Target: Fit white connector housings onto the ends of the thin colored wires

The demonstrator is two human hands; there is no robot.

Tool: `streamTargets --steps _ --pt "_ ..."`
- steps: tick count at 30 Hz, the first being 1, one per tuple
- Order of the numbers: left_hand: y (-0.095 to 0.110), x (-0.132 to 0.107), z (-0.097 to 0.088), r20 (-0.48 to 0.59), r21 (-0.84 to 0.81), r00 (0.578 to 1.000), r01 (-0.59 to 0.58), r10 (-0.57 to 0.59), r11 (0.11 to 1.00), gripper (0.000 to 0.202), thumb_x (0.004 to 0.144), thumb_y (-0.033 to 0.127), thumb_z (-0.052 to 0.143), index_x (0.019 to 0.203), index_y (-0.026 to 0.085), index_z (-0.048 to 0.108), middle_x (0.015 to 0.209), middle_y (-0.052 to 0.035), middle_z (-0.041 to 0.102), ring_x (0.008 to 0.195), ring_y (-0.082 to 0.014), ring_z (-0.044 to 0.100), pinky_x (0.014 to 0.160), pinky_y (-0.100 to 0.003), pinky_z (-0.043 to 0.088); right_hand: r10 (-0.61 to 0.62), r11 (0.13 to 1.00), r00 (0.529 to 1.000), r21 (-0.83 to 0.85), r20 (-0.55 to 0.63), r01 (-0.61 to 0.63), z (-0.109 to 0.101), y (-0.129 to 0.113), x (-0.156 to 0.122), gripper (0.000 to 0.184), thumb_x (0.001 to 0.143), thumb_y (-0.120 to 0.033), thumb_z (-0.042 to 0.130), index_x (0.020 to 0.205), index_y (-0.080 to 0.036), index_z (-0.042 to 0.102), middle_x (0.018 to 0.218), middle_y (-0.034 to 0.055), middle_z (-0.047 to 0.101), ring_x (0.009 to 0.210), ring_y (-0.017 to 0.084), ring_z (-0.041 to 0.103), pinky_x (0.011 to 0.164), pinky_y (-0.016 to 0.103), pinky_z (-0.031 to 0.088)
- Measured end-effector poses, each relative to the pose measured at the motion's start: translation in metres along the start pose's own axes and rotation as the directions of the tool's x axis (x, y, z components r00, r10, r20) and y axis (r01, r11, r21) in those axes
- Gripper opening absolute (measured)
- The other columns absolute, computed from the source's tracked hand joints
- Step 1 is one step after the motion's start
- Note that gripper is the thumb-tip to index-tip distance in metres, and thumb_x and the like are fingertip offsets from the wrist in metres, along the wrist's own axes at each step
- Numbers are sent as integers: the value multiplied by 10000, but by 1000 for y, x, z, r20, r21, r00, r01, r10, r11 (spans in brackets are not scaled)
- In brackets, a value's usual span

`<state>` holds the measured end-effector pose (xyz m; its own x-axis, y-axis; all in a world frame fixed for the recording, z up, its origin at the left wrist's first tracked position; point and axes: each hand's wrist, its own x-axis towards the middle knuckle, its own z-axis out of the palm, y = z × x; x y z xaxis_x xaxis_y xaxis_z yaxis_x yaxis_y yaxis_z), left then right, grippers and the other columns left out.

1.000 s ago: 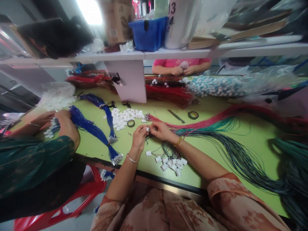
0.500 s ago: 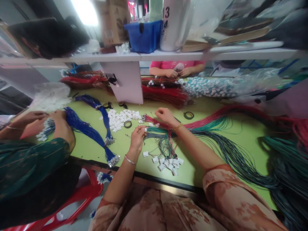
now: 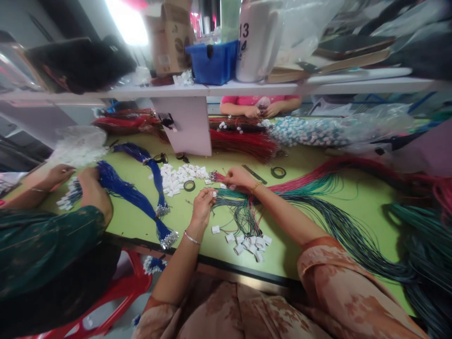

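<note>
My left hand is closed in a pinch on a small white connector, at the left end of the green and dark wires. Just above and to its right, my right hand has its fingertips together on the red wires, near their metal-tipped ends. Its palm and wrist cover part of the bundle. Below my hands, several white connectors sit on the ends of wires that hang toward the table's front. A heap of loose white connectors lies left of my right hand.
Tape rolls lie on the green table. Blue wire bundles lie at left, beside a co-worker's hands. Long dark wires run off right. A shelf crosses behind; another person's hands work beyond it.
My right hand has come down from above the red wires onto them, uncovering a dark flat strip behind it. My left hand keeps its pinch on the connector. The co-worker's hands at left have moved apart.
</note>
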<state>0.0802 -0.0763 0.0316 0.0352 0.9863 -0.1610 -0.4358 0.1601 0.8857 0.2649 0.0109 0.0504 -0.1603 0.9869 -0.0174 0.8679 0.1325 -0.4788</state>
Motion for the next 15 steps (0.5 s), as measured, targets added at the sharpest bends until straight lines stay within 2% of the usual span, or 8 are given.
streamTargets --steps 3,7,9,13,15 --pt "-1 1 -1 -10 -9 1000 27 -28 1000 207 671 253 781 815 144 680 854 -51 708 616 -67 543 589 -191 432 -4 998 997 -58 79 9 3 -4 -6 198 696 -308 658 613 -135 706 574 72 648 554 128 508 534 247 274" --pt "-3 2 -2 -23 -9 999 27 -27 1000 212 669 247 783 806 131 670 847 -56 701 613 -64 547 593 -192 430 -78 990 993 122 87 67 1 -3 -6 196 734 -281 588 669 -143 711 583 33 648 539 114 507 524 233 283" --pt "-4 2 -3 -22 -3 999 23 -23 1000 213 672 251 781 804 128 669 849 -60 700 616 -65 549 594 -194 428 -85 988 994 133 63 76 -4 1 -3 196 732 -287 575 665 -145 692 577 13 626 529 102 474 508 231 261" --pt "-3 1 -2 -13 5 1000 20 -20 1000 194 675 257 772 799 139 679 845 -55 703 616 -72 544 584 -200 418 -37 999 998 16 -42 37 -18 7 4 163 701 -245 573 589 -138 624 578 33 593 538 101 407 509 258 229" --pt "-2 1 -1 -7 5 1000 19 -19 1000 191 674 263 773 788 142 678 844 -53 703 613 -72 537 580 -202 412 -60 995 996 77 -71 66 -22 6 5 172 718 -236 541 594 -135 604 596 32 582 559 103 412 521 254 245"
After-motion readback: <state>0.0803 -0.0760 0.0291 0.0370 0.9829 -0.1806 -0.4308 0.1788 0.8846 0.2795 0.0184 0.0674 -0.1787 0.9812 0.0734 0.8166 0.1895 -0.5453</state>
